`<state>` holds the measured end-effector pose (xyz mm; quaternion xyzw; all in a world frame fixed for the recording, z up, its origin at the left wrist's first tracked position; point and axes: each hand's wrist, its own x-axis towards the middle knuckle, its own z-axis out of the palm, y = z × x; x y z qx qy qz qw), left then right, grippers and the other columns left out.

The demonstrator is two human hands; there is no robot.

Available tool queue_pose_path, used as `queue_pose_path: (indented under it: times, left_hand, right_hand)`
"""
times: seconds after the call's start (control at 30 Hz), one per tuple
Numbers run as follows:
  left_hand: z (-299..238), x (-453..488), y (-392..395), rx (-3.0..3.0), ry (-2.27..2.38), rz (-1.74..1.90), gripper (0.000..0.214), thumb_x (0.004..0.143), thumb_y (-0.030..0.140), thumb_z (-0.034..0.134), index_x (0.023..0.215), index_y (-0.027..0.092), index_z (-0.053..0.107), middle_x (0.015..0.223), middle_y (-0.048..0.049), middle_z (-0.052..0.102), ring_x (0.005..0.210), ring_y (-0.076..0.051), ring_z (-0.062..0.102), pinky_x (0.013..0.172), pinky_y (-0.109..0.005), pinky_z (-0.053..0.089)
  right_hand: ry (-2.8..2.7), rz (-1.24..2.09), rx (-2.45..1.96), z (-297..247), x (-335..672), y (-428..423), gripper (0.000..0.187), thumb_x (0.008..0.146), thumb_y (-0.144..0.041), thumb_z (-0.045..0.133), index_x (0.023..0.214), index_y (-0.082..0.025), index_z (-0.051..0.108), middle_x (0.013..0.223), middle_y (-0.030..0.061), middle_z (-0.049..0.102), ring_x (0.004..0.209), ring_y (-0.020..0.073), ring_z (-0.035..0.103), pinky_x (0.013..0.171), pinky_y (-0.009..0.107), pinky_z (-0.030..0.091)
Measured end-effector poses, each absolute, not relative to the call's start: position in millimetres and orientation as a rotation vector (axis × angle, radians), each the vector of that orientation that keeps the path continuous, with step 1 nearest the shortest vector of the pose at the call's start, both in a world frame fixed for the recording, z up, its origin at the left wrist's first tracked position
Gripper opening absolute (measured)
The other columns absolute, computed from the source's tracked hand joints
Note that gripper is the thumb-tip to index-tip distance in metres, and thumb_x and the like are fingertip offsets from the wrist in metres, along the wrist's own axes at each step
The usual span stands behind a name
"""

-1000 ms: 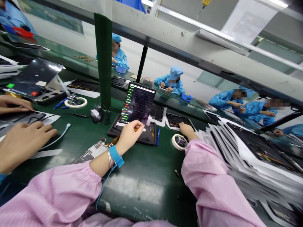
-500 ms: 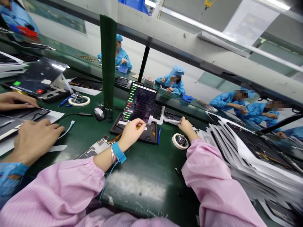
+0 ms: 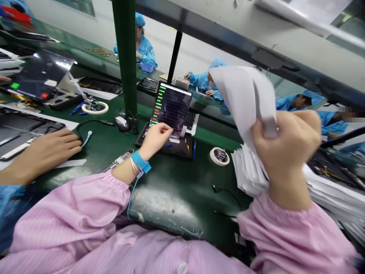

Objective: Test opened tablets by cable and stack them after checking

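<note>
My right hand (image 3: 288,142) is raised high at the right, its fingers closed round a bent white sheet of paper (image 3: 242,95). Below and behind it spreads a stack of papers (image 3: 248,175) with dark device parts between them. My left hand (image 3: 156,140), with a blue wrist strap (image 3: 141,163), is closed in a pinch before an upright tablet screen (image 3: 173,108) that shows green and red lines. What its fingertips hold, if anything, is too small to make out. Under my left forearm, an opened device with bare electronics (image 3: 119,160) is mostly hidden.
A roll of tape (image 3: 219,156), a black cable (image 3: 228,192) and a blue pen (image 3: 194,149) lie on the green bench (image 3: 176,190). At the left, a co-worker's hand (image 3: 54,150) rests by an opened tablet (image 3: 25,129). A green post (image 3: 125,57) stands beside a mouse (image 3: 122,122).
My right hand has come up and nearer from the back of the bench and now holds a white sheet. My left hand stays pinched by the screen. The view has tilted down a little.
</note>
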<state>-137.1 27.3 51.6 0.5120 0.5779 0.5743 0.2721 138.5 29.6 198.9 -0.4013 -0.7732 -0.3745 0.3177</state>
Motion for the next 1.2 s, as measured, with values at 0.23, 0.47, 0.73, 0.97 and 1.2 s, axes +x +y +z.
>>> queue_pose_path:
  times: [0.23, 0.47, 0.73, 0.97, 1.2]
  left_hand:
    - [79.4, -166.5, 8.8, 1.414, 1.613, 1.366, 0.018, 0.077, 0.027, 0.059, 0.08, 0.01, 0.064, 0.067, -0.0007, 0.061, 0.059, -0.009, 0.052, 0.057, -0.021, 0.042]
    - [58.9, -134.4, -9.2, 1.577, 1.326, 0.722, 0.018, 0.075, 0.026, 0.059, 0.084, 0.013, 0.066, 0.069, -0.0034, 0.066, 0.061, -0.012, 0.062, 0.053, -0.021, 0.047]
    - [35.2, -133.5, -10.3, 1.674, 1.353, 0.303, 0.017, 0.066, 0.019, 0.057, 0.076, 0.013, 0.069, 0.061, -0.0027, 0.066, 0.055, -0.013, 0.061, 0.051, -0.02, 0.046]
    - [36.4, -129.8, -12.5, 1.628, 1.382, 0.109, 0.017, 0.061, 0.016, 0.052, 0.069, 0.014, 0.067, 0.056, -0.0017, 0.063, 0.053, -0.014, 0.06, 0.047, -0.02, 0.045]
    - [41.2, -129.3, -13.1, 1.637, 1.341, 0.071, 0.017, 0.06, 0.016, 0.053, 0.069, 0.014, 0.066, 0.056, -0.0006, 0.062, 0.053, -0.013, 0.058, 0.047, -0.019, 0.043]
  right_hand:
    - [-2.653, -0.762, -0.321, 95.4, 118.0, -101.4, 0.018, 0.085, -0.01, 0.045, 0.09, -0.009, 0.062, 0.089, 0.0146, 0.065, 0.079, 0.0241, 0.059, 0.063, 0.035, 0.046]
    - [-2.991, -0.353, -0.456, 24.8, 98.1, -96.2, 0.015, 0.089, -0.024, 0.051, 0.079, -0.015, 0.059, 0.081, 0.0086, 0.062, 0.069, 0.02, 0.054, 0.055, 0.032, 0.038]
    - [-2.607, 0.587, -0.99, 12.5, 61.8, -14.7, 0.008, 0.081, -0.018, 0.065, 0.086, -0.019, 0.058, 0.09, 0.0035, 0.061, 0.09, 0.0201, 0.052, 0.08, 0.034, 0.038]
    - [-2.488, 0.763, -0.986, -8.7, 56.3, -11.2, 0.009, 0.079, -0.018, 0.065, 0.075, -0.02, 0.057, 0.082, -0.0006, 0.058, 0.085, 0.0187, 0.051, 0.079, 0.033, 0.034]
    - [-2.466, 0.797, -0.963, -8.7, 58.4, -9.8, 0.007, 0.081, -0.02, 0.062, 0.077, -0.02, 0.056, 0.082, -0.0007, 0.058, 0.084, 0.0179, 0.051, 0.079, 0.032, 0.033]
